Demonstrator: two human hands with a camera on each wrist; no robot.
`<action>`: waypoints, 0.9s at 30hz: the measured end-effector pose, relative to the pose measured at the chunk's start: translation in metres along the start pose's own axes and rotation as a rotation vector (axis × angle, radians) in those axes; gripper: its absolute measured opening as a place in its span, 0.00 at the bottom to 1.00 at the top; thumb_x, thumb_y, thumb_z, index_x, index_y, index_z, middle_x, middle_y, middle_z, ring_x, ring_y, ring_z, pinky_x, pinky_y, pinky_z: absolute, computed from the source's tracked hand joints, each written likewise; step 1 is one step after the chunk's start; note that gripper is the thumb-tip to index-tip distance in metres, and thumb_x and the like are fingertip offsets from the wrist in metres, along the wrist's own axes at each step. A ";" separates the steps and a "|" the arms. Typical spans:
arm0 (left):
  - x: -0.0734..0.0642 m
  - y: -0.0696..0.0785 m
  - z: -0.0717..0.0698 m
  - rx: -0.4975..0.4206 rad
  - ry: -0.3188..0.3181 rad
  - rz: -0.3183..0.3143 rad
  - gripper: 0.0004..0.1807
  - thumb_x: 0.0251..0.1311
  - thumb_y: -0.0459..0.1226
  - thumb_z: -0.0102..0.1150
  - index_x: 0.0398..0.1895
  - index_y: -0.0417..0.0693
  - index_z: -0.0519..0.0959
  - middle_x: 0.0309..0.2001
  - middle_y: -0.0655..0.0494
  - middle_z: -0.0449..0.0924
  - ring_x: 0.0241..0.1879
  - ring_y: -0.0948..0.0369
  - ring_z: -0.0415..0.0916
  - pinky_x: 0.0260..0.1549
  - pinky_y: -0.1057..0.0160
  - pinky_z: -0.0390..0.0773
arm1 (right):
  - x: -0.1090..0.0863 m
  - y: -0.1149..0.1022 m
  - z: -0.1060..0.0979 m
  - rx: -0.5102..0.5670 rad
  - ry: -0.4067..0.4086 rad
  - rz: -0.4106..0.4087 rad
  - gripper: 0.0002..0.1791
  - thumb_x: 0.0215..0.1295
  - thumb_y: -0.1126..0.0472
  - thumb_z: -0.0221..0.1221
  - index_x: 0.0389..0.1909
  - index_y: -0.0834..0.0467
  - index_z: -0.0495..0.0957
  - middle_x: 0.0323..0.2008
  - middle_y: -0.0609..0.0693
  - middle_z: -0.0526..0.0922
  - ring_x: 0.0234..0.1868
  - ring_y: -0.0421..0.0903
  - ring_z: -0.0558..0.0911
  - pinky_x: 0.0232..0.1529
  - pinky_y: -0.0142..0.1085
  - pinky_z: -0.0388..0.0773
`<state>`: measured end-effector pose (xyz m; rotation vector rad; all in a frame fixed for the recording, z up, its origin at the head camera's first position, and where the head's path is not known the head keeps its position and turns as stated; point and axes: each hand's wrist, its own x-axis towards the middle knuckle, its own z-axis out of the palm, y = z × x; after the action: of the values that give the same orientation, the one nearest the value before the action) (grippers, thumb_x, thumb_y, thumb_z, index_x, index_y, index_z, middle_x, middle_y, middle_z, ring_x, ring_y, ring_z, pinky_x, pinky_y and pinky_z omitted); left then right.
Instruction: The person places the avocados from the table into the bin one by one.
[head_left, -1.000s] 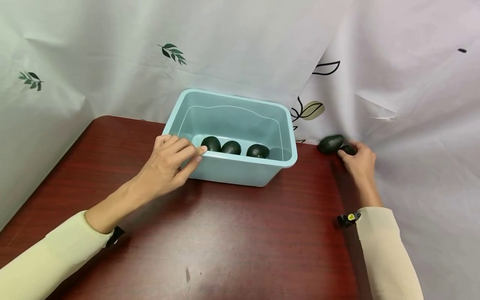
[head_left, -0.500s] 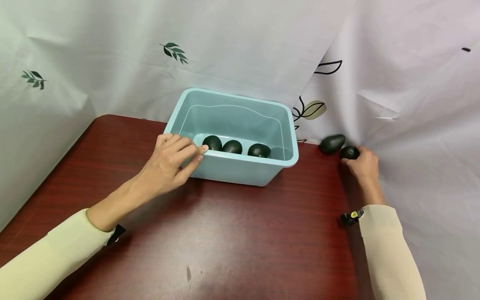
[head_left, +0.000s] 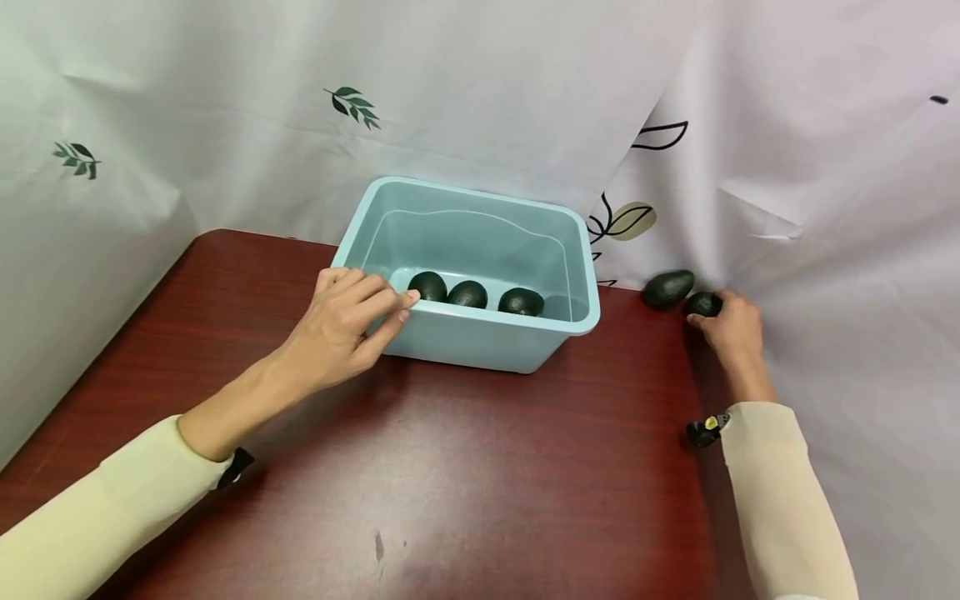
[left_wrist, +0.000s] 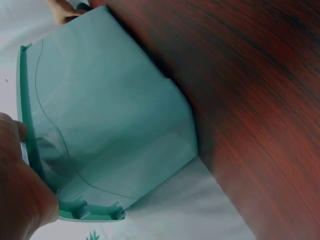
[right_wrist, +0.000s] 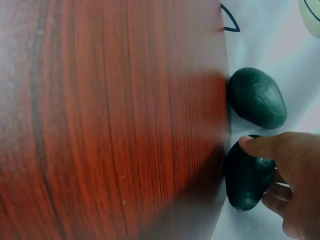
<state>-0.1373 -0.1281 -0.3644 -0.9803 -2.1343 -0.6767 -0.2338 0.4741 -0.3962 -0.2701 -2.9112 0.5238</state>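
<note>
A light blue plastic bin stands at the back of the table with three dark green avocados inside, one of them apart from the other two. My left hand grips the bin's front rim near its left corner; the left wrist view shows the bin's outer wall beside the thumb. At the table's back right corner, my right hand holds an avocado between thumb and fingers. Just left of it lies another avocado, apart from the hand.
The dark red wooden table runs up to a pale, leaf-printed cloth behind. More of this cloth hangs close along the right side, next to my right arm.
My right hand has shifted slightly right and toward me with its avocado, opening a small gap to the neighbouring one. My left hand keeps its place on the rim.
</note>
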 end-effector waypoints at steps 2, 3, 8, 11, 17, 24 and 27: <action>0.000 0.000 0.001 0.001 -0.003 0.004 0.13 0.72 0.31 0.68 0.55 0.48 0.92 0.37 0.54 0.86 0.35 0.55 0.71 0.50 0.44 0.67 | -0.001 0.002 0.000 -0.003 0.011 -0.004 0.39 0.68 0.61 0.74 0.74 0.74 0.72 0.68 0.84 0.75 0.70 0.83 0.74 0.73 0.72 0.70; 0.000 0.000 0.001 0.000 -0.004 0.004 0.13 0.72 0.31 0.67 0.56 0.48 0.92 0.36 0.55 0.86 0.35 0.55 0.71 0.50 0.44 0.67 | -0.001 0.003 0.000 -0.008 0.015 -0.005 0.39 0.66 0.62 0.74 0.73 0.74 0.73 0.67 0.85 0.76 0.69 0.83 0.74 0.73 0.72 0.71; 0.000 0.000 0.002 0.010 0.005 0.007 0.12 0.72 0.32 0.66 0.54 0.48 0.92 0.36 0.54 0.86 0.34 0.55 0.70 0.50 0.43 0.68 | 0.001 0.006 0.000 -0.043 0.011 0.001 0.37 0.62 0.64 0.76 0.70 0.74 0.74 0.64 0.87 0.76 0.66 0.85 0.76 0.70 0.73 0.73; 0.001 0.000 0.002 0.010 0.012 0.008 0.12 0.72 0.31 0.66 0.53 0.48 0.92 0.36 0.53 0.86 0.33 0.55 0.70 0.49 0.42 0.67 | 0.003 0.008 0.000 -0.053 0.005 0.032 0.37 0.64 0.64 0.76 0.70 0.73 0.74 0.64 0.87 0.76 0.65 0.85 0.76 0.69 0.74 0.73; 0.001 0.000 0.002 0.006 0.010 0.002 0.12 0.73 0.32 0.66 0.54 0.48 0.92 0.36 0.53 0.86 0.33 0.55 0.69 0.49 0.43 0.67 | 0.004 0.009 0.000 -0.044 -0.003 0.054 0.35 0.68 0.63 0.74 0.72 0.72 0.74 0.65 0.86 0.76 0.66 0.84 0.76 0.70 0.73 0.73; 0.001 0.001 0.002 0.003 0.005 0.002 0.11 0.73 0.32 0.66 0.53 0.48 0.92 0.37 0.54 0.87 0.34 0.56 0.69 0.49 0.44 0.67 | -0.001 0.010 0.001 -0.001 0.019 0.010 0.31 0.68 0.67 0.72 0.67 0.74 0.75 0.62 0.87 0.77 0.65 0.84 0.76 0.71 0.72 0.72; 0.000 0.001 0.002 0.002 0.013 0.007 0.12 0.73 0.31 0.66 0.54 0.47 0.92 0.36 0.54 0.86 0.33 0.56 0.69 0.49 0.44 0.66 | -0.002 0.010 0.001 0.002 0.028 -0.006 0.32 0.67 0.66 0.71 0.69 0.75 0.74 0.61 0.87 0.76 0.64 0.84 0.76 0.71 0.72 0.72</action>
<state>-0.1376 -0.1266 -0.3649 -0.9791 -2.1190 -0.6752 -0.2308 0.4823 -0.4014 -0.2669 -2.8835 0.5178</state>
